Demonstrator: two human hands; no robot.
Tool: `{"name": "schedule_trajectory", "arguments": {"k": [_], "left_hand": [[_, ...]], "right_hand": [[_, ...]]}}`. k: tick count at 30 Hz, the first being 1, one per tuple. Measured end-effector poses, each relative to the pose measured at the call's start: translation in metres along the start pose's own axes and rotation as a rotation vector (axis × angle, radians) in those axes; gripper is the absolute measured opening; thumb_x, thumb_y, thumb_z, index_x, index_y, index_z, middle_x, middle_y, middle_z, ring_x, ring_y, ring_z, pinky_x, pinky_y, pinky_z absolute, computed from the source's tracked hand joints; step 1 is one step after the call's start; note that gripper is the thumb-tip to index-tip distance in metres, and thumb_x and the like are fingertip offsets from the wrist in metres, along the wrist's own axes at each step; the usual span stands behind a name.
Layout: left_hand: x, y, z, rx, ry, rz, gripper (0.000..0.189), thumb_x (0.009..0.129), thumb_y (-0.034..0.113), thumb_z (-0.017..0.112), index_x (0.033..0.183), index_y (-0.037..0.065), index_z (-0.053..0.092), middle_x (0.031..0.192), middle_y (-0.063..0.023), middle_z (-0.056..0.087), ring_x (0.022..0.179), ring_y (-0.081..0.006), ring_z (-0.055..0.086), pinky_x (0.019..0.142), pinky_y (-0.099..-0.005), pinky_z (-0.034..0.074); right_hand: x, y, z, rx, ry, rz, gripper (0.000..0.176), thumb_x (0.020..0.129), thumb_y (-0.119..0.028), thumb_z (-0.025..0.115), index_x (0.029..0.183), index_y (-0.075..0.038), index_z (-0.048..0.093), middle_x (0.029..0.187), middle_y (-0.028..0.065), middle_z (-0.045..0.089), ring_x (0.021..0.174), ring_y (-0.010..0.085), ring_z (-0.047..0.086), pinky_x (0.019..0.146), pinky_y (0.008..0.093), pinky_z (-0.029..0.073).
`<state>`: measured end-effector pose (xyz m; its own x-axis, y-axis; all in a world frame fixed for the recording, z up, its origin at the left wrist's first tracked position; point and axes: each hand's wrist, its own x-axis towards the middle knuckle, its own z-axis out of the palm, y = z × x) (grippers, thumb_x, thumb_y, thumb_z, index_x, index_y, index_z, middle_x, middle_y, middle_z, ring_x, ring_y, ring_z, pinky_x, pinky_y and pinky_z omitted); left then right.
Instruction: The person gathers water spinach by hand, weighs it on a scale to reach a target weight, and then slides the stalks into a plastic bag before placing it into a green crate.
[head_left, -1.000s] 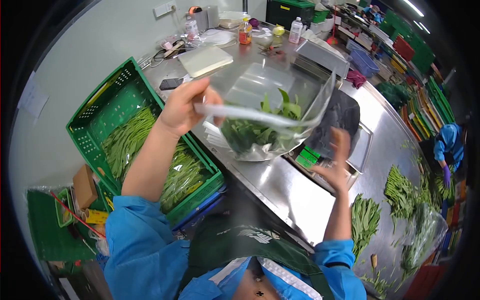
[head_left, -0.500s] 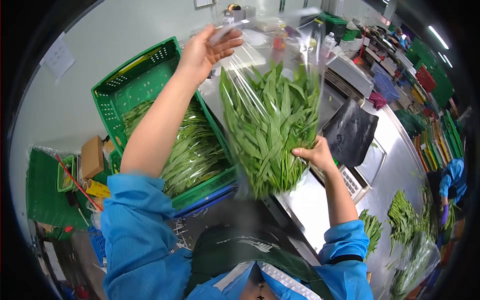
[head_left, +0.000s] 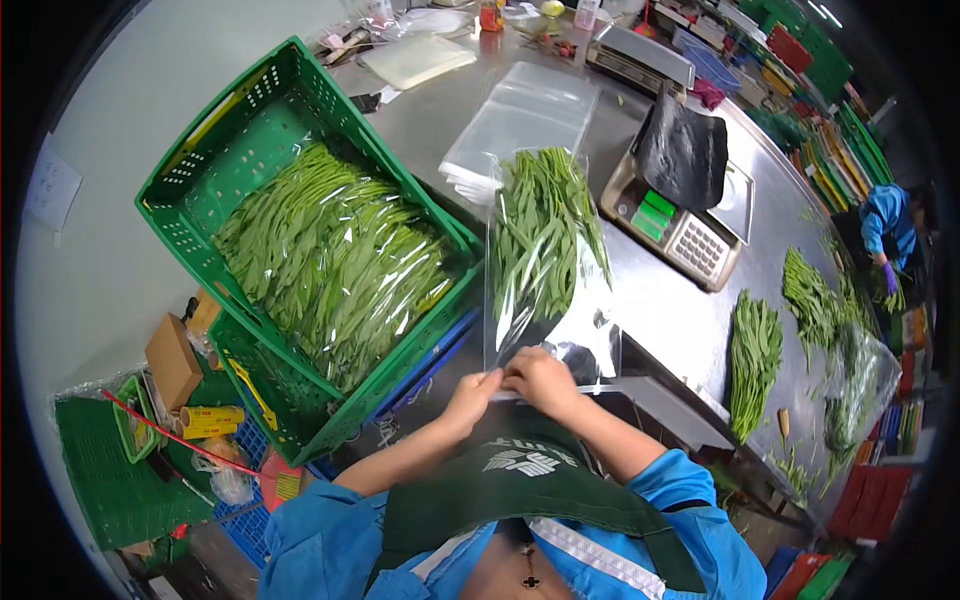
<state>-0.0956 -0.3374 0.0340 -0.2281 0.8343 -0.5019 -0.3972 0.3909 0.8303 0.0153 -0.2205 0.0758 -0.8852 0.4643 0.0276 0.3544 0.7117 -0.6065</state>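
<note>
A clear plastic bag (head_left: 508,335) of long leafy greens (head_left: 545,235) lies on the steel table's near edge, stems pointing away from me and the mouth end toward my apron. My left hand (head_left: 468,402) and my right hand (head_left: 542,382) meet at that mouth end, fingers closed on the plastic, thumbs nearly touching. Exactly how the film is folded between the fingers is hidden. Left of the bag stands a green crate (head_left: 225,275) holding several bagged bundles of greens (head_left: 340,250). Beyond the bag rests a stack of flat clear bags (head_left: 530,110).
To the right, a weighing scale (head_left: 690,250) carries a black curved scoop (head_left: 685,150). Loose bundles of greens (head_left: 755,365) lie on the table farther right, near a crumpled plastic bag (head_left: 865,370). A co-worker in blue (head_left: 890,225) stands at the far right.
The bag of greens has come down from mid-air onto the table and been turned end for end. Both hands have moved together to its mouth end.
</note>
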Motion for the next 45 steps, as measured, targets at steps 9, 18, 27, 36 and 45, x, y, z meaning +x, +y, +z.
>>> {"name": "schedule_trajectory", "arguments": {"k": [9,18,27,36,45], "left_hand": [[-0.004,0.01,-0.008,-0.029,-0.053,-0.065,0.02,0.086,0.014,0.043,0.082,0.003,0.06,0.077,-0.0028,0.06,0.068,-0.009,0.053,0.063,-0.0224,0.041],[0.002,0.012,-0.005,-0.055,-0.099,-0.017,0.022,0.086,0.012,0.042,0.082,0.001,0.06,0.077,-0.0026,0.059,0.069,-0.0093,0.053,0.066,-0.0222,0.041],[0.006,0.012,-0.008,0.056,-0.097,0.075,0.023,0.087,0.014,0.045,0.091,-0.003,0.059,0.083,-0.0061,0.061,0.08,-0.0111,0.057,0.072,-0.0232,0.043],[0.008,0.02,-0.012,-0.005,-0.164,-0.027,0.021,0.089,0.013,0.043,0.089,0.001,0.06,0.082,-0.0034,0.061,0.075,-0.0089,0.056,0.069,-0.0229,0.044],[0.013,0.011,-0.009,0.072,-0.14,0.039,0.02,0.089,0.012,0.042,0.088,0.0,0.058,0.081,-0.0043,0.061,0.075,-0.01,0.057,0.071,-0.0224,0.043]], "right_hand": [[-0.011,-0.023,0.01,-0.259,-0.126,-0.1,0.019,0.071,-0.02,0.061,0.079,-0.003,0.056,0.082,0.0103,0.052,0.081,0.0264,0.05,0.071,0.0356,0.044],[-0.021,-0.034,0.012,-0.456,0.037,-0.102,0.013,0.071,-0.016,0.052,0.079,-0.005,0.054,0.081,0.0063,0.05,0.081,0.0223,0.049,0.067,0.0321,0.04],[-0.03,-0.038,0.003,-0.132,0.314,0.006,0.012,0.07,-0.016,0.059,0.075,-0.005,0.055,0.076,0.0051,0.049,0.075,0.0231,0.048,0.065,0.0335,0.04],[-0.022,-0.046,0.012,-0.55,0.089,-0.06,0.011,0.071,-0.013,0.054,0.079,-0.007,0.052,0.079,0.0053,0.047,0.08,0.0205,0.047,0.068,0.0301,0.039],[-0.038,-0.043,0.006,-0.55,-0.004,-0.246,0.012,0.072,-0.017,0.051,0.081,-0.009,0.054,0.079,0.0033,0.049,0.081,0.0189,0.046,0.069,0.0309,0.036]]}}
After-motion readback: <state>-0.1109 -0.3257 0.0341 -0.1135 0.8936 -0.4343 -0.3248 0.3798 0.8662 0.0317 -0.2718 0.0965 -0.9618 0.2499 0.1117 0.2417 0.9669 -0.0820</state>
